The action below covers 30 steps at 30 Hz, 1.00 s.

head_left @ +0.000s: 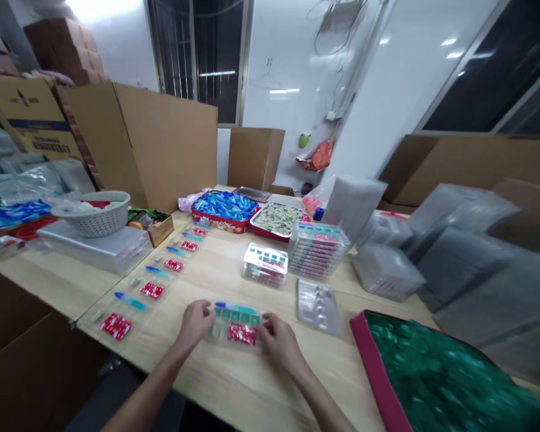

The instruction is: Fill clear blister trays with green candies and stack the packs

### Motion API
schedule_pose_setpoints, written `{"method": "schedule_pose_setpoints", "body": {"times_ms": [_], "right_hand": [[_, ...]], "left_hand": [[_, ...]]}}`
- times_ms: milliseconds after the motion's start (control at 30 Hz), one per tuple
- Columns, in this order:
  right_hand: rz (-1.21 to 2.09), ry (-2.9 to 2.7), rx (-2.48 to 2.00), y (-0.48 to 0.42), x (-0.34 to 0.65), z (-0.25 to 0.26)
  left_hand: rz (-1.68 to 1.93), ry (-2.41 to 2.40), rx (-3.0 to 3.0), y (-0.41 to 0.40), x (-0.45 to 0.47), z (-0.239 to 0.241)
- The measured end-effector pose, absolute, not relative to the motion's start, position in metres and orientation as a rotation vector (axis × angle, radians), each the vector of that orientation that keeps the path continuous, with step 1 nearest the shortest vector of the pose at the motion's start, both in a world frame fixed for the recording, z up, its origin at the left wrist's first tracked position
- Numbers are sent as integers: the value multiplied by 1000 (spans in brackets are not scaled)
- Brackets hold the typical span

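Observation:
A clear blister pack point(234, 324) with a blue pen-like piece, green pieces and a red card lies on the wooden table point(216, 384) in front of me. My left hand point(196, 321) grips its left end with curled fingers. At its right end my right hand point(276, 340) does the same, fingers pressed on the pack. A row of similar filled packs point(155, 282) runs away along the table to my left.
An empty clear blister tray point(318, 305) lies right of my hands, with stacks of filled packs point(315, 249) behind. Red trays of blue pieces point(225, 210) and mixed pieces point(276, 219) stand farther back. A red-rimmed tray of green pieces point(436, 372) is at right. Cardboard boxes point(162, 141) surround the table.

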State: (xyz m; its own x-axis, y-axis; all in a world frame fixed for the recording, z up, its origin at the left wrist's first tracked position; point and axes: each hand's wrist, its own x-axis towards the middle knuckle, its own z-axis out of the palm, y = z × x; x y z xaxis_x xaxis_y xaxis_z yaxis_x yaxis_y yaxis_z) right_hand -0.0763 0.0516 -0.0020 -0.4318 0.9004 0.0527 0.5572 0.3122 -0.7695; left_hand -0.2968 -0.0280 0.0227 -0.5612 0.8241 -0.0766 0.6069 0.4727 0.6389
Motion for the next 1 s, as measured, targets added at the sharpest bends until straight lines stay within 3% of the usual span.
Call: {"method": "schedule_pose_setpoints", "body": {"times_ms": [167, 333, 500, 667, 867, 1000], "right_hand": [[926, -1980, -1198, 45, -77, -7], [825, -1824, -1077, 90, -74, 38], [657, -1756, -1159, 171, -77, 80], [615, -1721, -1333, 220, -81, 72], [742, -1612, -1250, 220, -65, 38], [734, -1555, -1244, 222, -37, 6]], "left_hand": [[920, 2262, 1299, -23, -285, 25], [1171, 2075, 1394, 33, -283, 56], [1179, 2074, 1474, 133, -280, 93], [1023, 2114, 1533, 187, -267, 96], [807, 2271, 1541, 167, -278, 72], [730, 2289, 1664, 93, -345, 66]]}}
